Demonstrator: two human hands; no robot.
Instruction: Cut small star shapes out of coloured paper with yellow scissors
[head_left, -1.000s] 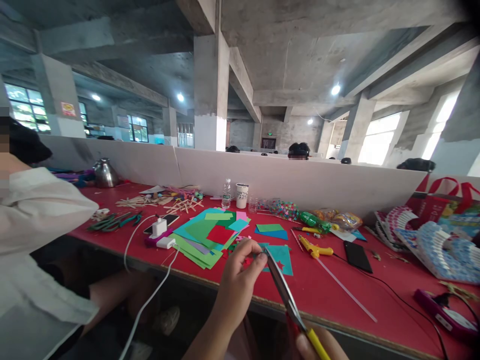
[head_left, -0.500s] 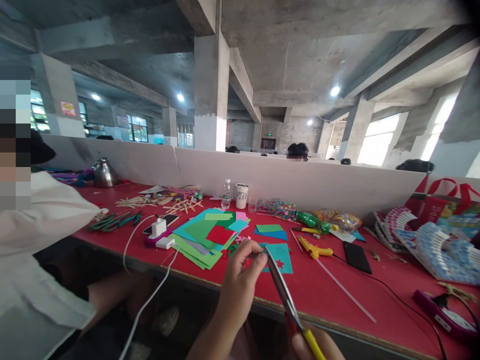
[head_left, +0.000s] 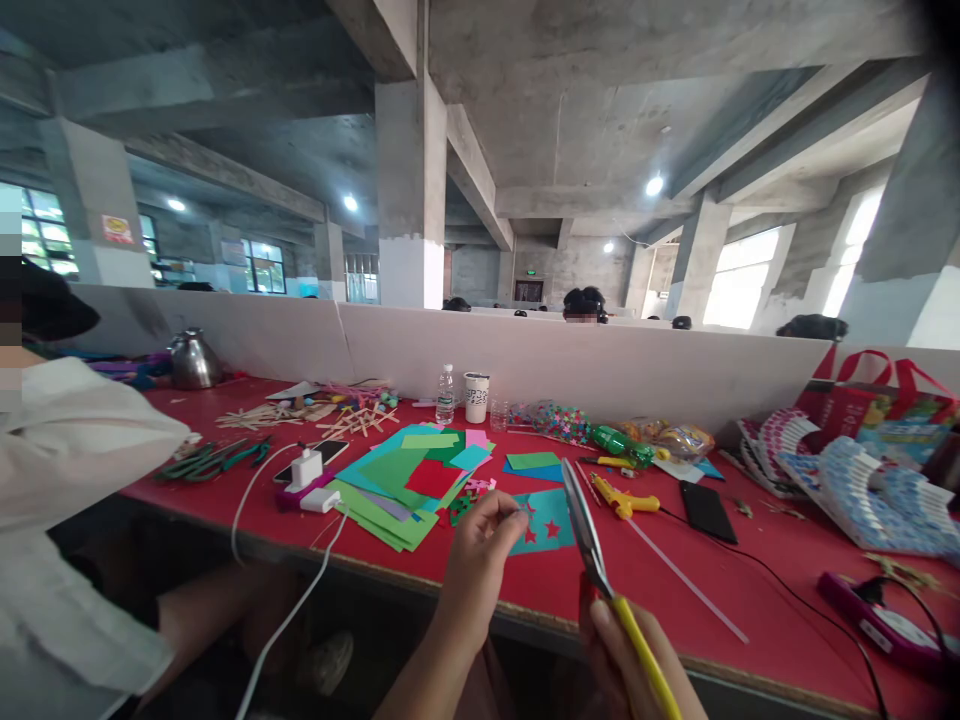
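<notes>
Gripping scissors (head_left: 596, 570) at the near edge of the bench (head_left: 795, 610)

My right hand (head_left: 607, 665) is closed around the yellow and red handles, with the blades pointing up and away from me, toward the far edge. My left hand (head_left: 484, 545) is beside the blades and apart from them, its thumb and fingers drawn together in a pinch; the fingertips are small from here, so I can't fairly say whether a scrap sits between them. Just past those fingers lies a teal sheet (head_left: 566, 542), near the middle of the bench's near edge, with red star shapes (head_left: 553, 529) showing on it.

To the left of the sheet are small green cut-outs (head_left: 466, 512), and beyond them a loose pile of coloured paper (head_left: 390, 470), its light green sheets reaching toward the near edge. A yellow glue gun (head_left: 625, 500) lies to the right of the blades, with a black phone (head_left: 709, 512) near it. A purple power strip (head_left: 874, 620) sits toward the near right corner. Along the far edge, in front of the white partition (head_left: 645, 355), stand a clear water bottle (head_left: 445, 398) and a printed white cup (head_left: 476, 398), side by side. At the left end of the bench I can see a co-worker's white sleeve (head_left: 90, 430), near some green-handled pliers (head_left: 210, 460).
</notes>
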